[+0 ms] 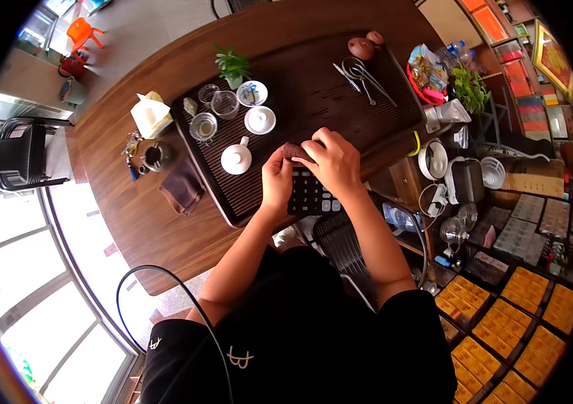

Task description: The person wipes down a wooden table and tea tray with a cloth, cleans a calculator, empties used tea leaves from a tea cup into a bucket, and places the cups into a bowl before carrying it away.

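Note:
My left hand (275, 180) and my right hand (333, 160) meet at the near edge of the tea tray (300, 81). Between their fingertips is a small dark reddish-brown object (293, 151), partly covered by the fingers; its kind cannot be made out. Both hands are closed on it. Just below them is a black calculator (308, 196), its upper part hidden by the hands. Left of my hands a white lidded teapot (236, 160) stands on the tray, with a white lidded bowl (260, 120) behind it.
Glass cups (224, 104), a patterned bowl (252, 93) and a plant (232, 66) crowd the tray's left. Metal tools (366, 81) and a clay teapot (361, 48) lie far right. A folded brown cloth (182, 186) and tissue box (151, 116) sit left of the tray.

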### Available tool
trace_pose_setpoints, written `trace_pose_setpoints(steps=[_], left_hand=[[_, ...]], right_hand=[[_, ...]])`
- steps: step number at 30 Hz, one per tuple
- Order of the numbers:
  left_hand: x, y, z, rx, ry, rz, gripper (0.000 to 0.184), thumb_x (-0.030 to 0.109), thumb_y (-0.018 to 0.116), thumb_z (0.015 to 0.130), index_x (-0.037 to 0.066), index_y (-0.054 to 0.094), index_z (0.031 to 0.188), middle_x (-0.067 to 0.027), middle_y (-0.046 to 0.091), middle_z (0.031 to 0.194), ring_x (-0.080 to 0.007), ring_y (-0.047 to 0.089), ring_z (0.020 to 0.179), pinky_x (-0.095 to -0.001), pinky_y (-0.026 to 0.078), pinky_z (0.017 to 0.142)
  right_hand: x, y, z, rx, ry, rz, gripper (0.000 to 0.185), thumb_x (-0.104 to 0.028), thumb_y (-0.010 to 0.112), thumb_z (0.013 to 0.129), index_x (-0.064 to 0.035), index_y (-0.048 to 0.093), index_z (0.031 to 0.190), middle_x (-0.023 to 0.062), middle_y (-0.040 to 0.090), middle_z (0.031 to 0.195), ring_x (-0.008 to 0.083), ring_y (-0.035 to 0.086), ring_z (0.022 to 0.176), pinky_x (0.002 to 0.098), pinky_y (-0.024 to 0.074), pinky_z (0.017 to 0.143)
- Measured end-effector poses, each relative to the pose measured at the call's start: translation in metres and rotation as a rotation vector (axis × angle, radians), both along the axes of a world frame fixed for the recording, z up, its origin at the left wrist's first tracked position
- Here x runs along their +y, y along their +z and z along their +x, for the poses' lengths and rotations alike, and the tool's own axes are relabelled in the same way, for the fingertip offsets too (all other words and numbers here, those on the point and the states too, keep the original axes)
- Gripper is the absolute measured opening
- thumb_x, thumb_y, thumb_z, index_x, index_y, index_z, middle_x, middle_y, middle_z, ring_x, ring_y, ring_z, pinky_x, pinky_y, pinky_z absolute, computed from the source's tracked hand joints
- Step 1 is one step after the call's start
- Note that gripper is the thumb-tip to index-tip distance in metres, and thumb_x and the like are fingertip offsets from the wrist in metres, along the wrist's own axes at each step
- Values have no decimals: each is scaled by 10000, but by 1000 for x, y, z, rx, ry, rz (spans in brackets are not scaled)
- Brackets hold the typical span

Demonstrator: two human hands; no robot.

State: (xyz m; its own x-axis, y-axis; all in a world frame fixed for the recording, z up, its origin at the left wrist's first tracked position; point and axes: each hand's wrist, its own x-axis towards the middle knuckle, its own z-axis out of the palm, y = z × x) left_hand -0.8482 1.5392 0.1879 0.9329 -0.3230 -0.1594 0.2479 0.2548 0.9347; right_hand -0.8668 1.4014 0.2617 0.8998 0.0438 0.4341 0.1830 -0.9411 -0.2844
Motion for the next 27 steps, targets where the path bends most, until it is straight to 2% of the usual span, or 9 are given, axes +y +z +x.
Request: trace_pose_setpoints(steps=[3, 5, 8, 13, 15, 18, 21, 24, 27], left_hand=[[34, 45, 15, 138, -4, -113, 291, 237, 507, 1079, -1, 669, 1125, 33, 659, 918, -26, 546, 834, -208, 468, 754], [48, 57, 21, -47, 10, 49, 294, 240, 500, 1082, 6, 677, 1099, 32, 662, 908, -32, 554, 818, -210, 469, 744], [47, 64, 23, -100, 101, -73, 308, 250, 496, 1083, 9, 686, 1105, 25, 677, 906, -37, 574, 810, -215, 480, 727], [97, 90, 42, 30, 196, -214, 340, 258, 513, 1076, -19, 677, 1185, 3, 698, 1000, -51, 591, 907, -218, 479, 837], [103, 96, 47, -31, 271, -137, 335, 251, 537, 1067, -29, 671, 1193, -7, 705, 1031, -52, 600, 944, -214, 478, 863], [89, 108, 49, -114, 321, -189, 305, 232, 579, 1050, -23, 673, 1188, 18, 681, 984, -40, 567, 892, -204, 463, 815], [110, 131, 55, -87, 258, -236, 287, 226, 554, 1060, -18, 681, 1140, 35, 662, 952, -37, 539, 862, -202, 451, 800], [114, 127, 59, -207, 343, -142, 298, 228, 565, 1054, -22, 682, 1167, 33, 670, 964, -42, 553, 878, -199, 449, 813], [98, 137, 53, -183, 321, -161, 323, 230, 588, 1045, -30, 667, 1219, 36, 667, 968, -45, 554, 888, -199, 450, 828]], right_hand=[[-3, 38, -1, 3, -100, -110, 283, -234, 874, 649, -121, 671, 812, -2, 581, 845, 217, 612, 759, 360, 521, 643], [3, 48, 5, 9, -114, -101, 270, -231, 869, 657, -127, 666, 801, -5, 583, 844, 219, 613, 767, 363, 517, 636], [48, 60, 21, -108, 71, -31, 253, -221, 865, 669, -123, 661, 782, -6, 583, 831, 211, 611, 747, 359, 518, 626], [50, 82, 32, -96, 12, -104, 184, -200, 847, 699, -137, 691, 775, -6, 595, 831, 212, 618, 746, 364, 526, 620], [58, 81, 33, -146, -37, -87, 197, -198, 848, 701, -128, 684, 785, 1, 594, 832, 220, 619, 742, 371, 518, 615], [104, 100, 35, -210, 91, 46, 211, -167, 839, 712, -118, 675, 835, 1, 596, 857, 224, 619, 749, 362, 514, 624], [106, 115, 23, -156, 241, 69, 304, -133, 830, 641, -140, 711, 921, 4, 584, 930, 219, 605, 824, 359, 523, 646], [70, 117, 19, -134, 31, -29, 320, -146, 822, 634, -158, 733, 941, -9, 585, 958, 226, 595, 835, 356, 527, 668], [88, 130, 23, -211, 129, 58, 320, -148, 822, 632, -158, 732, 939, -11, 582, 957, 222, 592, 830, 353, 526, 671]])
